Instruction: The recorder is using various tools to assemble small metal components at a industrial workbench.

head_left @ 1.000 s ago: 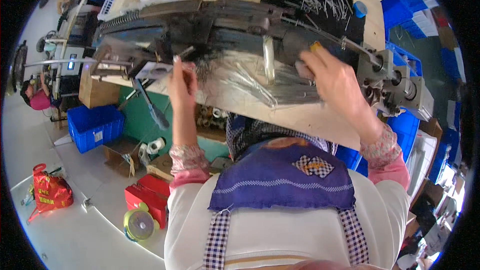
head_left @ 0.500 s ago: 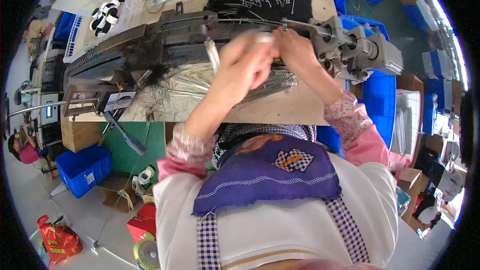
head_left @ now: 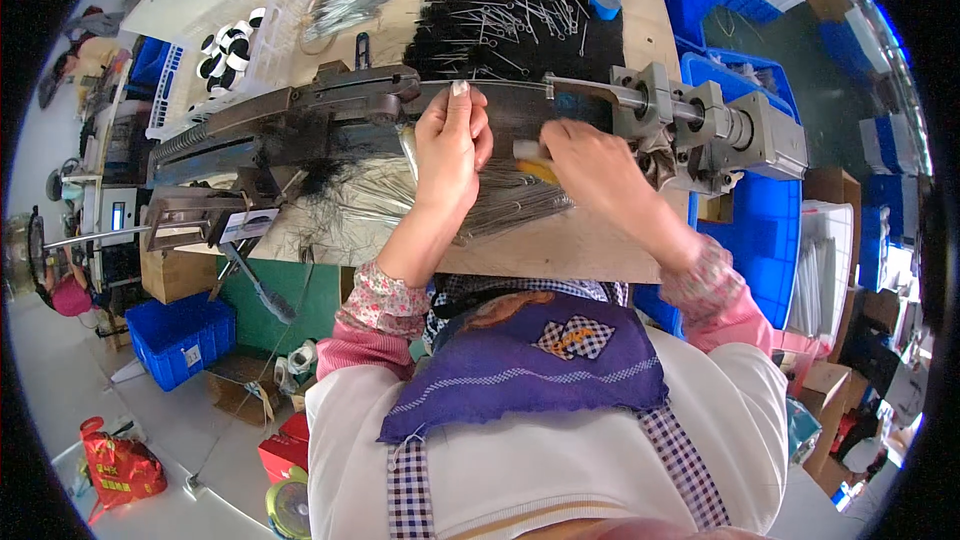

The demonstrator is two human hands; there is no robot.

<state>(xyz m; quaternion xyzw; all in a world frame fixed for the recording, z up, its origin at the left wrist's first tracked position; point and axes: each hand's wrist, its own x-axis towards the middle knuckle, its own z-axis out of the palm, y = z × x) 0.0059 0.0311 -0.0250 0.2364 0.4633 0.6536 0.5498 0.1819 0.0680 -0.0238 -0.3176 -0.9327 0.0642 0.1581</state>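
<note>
The left hand [head_left: 452,145] pinches thin metal needles [head_left: 520,208] – light, bendy, slippery. At 3 o'clock, the right hand [head_left: 590,168] grips a yellow tool [head_left: 533,170].

Red printed bag [head_left: 118,465] on floor lower left, brown cardboard boxes [head_left: 836,202] at right

Bright, even light with soft shadows; sharp at centre, strong fisheye bending and black vignette toward the rim.
</note>
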